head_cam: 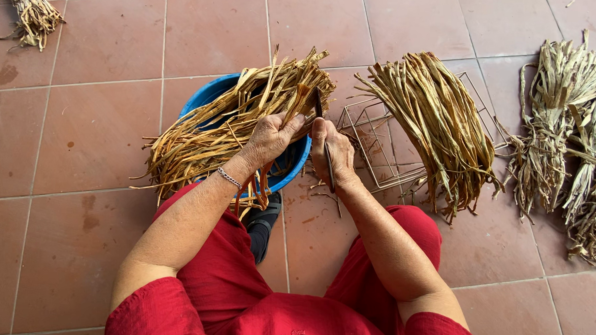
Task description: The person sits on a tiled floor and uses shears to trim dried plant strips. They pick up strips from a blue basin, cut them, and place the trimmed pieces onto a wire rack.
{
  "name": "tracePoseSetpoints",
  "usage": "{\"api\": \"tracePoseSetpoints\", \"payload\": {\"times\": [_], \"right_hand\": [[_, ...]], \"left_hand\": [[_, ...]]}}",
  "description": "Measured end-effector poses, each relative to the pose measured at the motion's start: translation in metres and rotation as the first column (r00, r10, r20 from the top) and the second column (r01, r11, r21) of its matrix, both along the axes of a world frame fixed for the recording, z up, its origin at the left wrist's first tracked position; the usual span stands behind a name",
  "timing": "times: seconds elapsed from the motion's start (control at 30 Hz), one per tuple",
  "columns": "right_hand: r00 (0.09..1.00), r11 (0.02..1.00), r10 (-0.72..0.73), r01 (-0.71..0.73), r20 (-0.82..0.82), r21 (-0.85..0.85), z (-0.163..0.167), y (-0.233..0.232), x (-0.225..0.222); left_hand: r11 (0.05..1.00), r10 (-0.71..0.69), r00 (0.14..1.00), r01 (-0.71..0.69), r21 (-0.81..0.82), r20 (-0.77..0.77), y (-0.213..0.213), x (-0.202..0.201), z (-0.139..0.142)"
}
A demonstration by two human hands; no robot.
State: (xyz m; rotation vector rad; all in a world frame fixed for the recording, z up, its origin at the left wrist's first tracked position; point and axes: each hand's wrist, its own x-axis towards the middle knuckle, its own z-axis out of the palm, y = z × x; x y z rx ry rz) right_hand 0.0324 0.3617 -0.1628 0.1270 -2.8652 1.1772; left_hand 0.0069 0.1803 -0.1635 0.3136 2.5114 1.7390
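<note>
My left hand (270,139) pinches a dried brown leaf strip (302,98) over a blue basin (206,95). A heap of dried leaf strips (204,134) lies across that basin. My right hand (334,153) grips a thin dark knife (323,137), its blade pointing up against the strip held by the left hand. Both hands sit close together at the basin's right rim. A silver bracelet (230,178) circles my left wrist.
A wire rack (369,129) lies right of the basin with a bundle of pale strips (435,123) on it. More dried bundles (568,138) rest at the far right, another small one (35,21) top left. My red-clad legs spread on the tiled floor (67,162).
</note>
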Motion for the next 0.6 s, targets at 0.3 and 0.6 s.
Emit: {"api": "tracePoseSetpoints", "payload": {"times": [0.3, 0.6], "right_hand": [[0.999, 0.997, 0.034, -0.034, 0.000, -0.069, 0.003, -0.003, 0.001], [0.996, 0.998, 0.064, -0.066, 0.065, 0.018, 0.009, 0.004, -0.002]], "left_hand": [[1.000, -0.017, 1.000, 0.017, 0.020, 0.018, -0.003, 0.002, 0.012], [0.990, -0.125, 0.992, 0.125, 0.069, 0.004, -0.004, 0.008, 0.015]]}}
